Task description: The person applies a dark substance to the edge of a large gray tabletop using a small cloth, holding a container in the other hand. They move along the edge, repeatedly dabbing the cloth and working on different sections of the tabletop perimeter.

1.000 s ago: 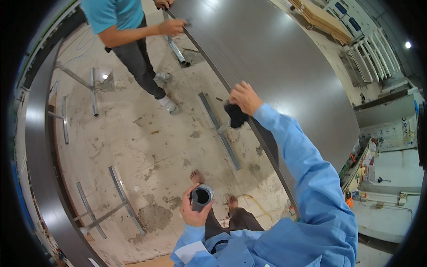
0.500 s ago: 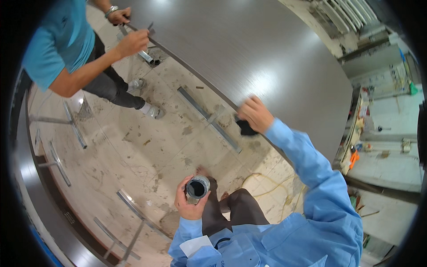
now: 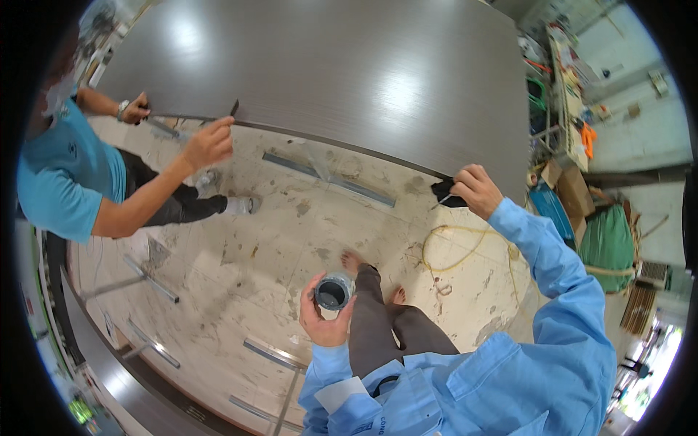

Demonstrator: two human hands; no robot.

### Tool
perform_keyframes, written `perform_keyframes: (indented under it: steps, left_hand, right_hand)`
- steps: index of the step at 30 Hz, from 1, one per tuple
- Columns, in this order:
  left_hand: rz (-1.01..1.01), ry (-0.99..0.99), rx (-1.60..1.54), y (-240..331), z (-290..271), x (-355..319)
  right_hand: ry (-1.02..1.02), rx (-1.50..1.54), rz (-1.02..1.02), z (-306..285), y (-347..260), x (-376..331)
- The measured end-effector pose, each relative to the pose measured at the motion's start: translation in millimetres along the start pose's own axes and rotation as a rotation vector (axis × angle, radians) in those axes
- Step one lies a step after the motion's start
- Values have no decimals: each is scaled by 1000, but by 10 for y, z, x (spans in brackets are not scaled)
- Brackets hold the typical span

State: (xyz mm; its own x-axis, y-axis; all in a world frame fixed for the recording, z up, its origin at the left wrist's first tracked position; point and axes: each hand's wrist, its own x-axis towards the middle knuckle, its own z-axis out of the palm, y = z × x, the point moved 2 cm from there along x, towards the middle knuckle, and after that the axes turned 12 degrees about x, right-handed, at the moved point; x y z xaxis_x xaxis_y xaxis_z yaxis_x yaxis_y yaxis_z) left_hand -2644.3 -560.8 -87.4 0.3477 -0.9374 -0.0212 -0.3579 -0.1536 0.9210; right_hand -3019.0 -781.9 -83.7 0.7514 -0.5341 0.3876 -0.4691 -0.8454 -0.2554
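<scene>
Below the panel, my left hand (image 3: pixel 326 325) is wrapped round an open, round cup (image 3: pixel 342 280) with dark contents. At the near edge of a large, dark brown panel (image 3: pixel 327 73), the fingers of my right hand (image 3: pixel 476 192) are closed. Right beside those fingers, a black, cloth-like piece (image 3: pixel 446 194) hangs at the edge, with a thin pale stick-like bit showing against it. How far my fingers wrap round it is partly hidden. Farther left, a co-worker's hand (image 3: pixel 211 147) holds a small dark tool (image 3: pixel 235 108) against the same edge.
The co-worker (image 3: pixel 69 174) in a turquoise shirt stands at the left. Metal bars (image 3: pixel 327 179) lie on the stained floor, with a yellow cord (image 3: pixel 427 265) near my feet. A cluttered shelf (image 3: pixel 563 94) and a green sack (image 3: pixel 608 240) stand at the right.
The view has turned, so the panel edge now runs flatter across it. My right hand has shifted along the edge toward the panel's right end. My left hand still holds the cup.
</scene>
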Motion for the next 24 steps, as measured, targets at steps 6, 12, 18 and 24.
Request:
perform_keyframes:
  steps: [6,12,18,24]
  left_hand:
    - [76,-141,14,18,306,-522]
    - [136,-411,129,11,674,-673]
    - [233,-623,195,5,924,-659]
    - [248,-663,236,60,924,-630]
  right_hand:
    - [757,290,842,54,-1030,-1649]
    - [1275,309,1238,280,-1228,-2035]
    - [1304,116,1138,225,-893,-1922]
    - [1405,156,1111,399,-783,-1838]
